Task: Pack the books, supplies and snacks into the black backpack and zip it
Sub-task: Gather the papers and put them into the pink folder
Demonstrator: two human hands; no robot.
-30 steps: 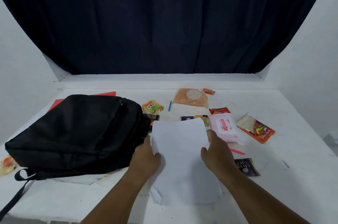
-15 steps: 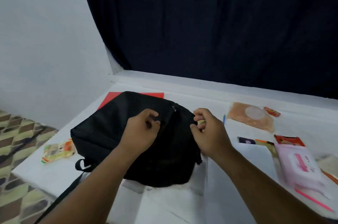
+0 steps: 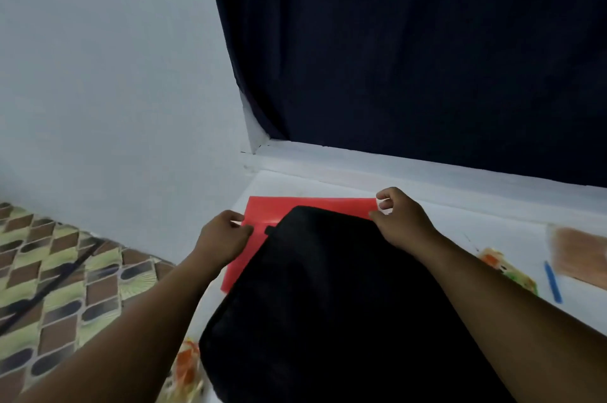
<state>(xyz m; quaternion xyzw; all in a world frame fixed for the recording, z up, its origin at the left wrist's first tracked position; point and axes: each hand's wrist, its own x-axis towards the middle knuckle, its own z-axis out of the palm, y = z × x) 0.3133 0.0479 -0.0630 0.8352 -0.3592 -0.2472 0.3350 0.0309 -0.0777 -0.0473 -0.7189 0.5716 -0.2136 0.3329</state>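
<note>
Backpack [image 3: 328, 297] covering red folder [image 3: 262, 212], both hands' grip pinching folder's corners.

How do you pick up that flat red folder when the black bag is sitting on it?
Probably by the far edge and left corner of the red folder, the parts sticking out from under the black backpack. It lies flat, so pinch the thin edge from the far side, as the left hand and right hand do, then slide it out.

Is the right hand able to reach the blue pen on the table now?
Probably yes. The blue pen lies uncovered on the table just right of the right forearm, but the right hand now pinches the red folder and must release it first.
</note>
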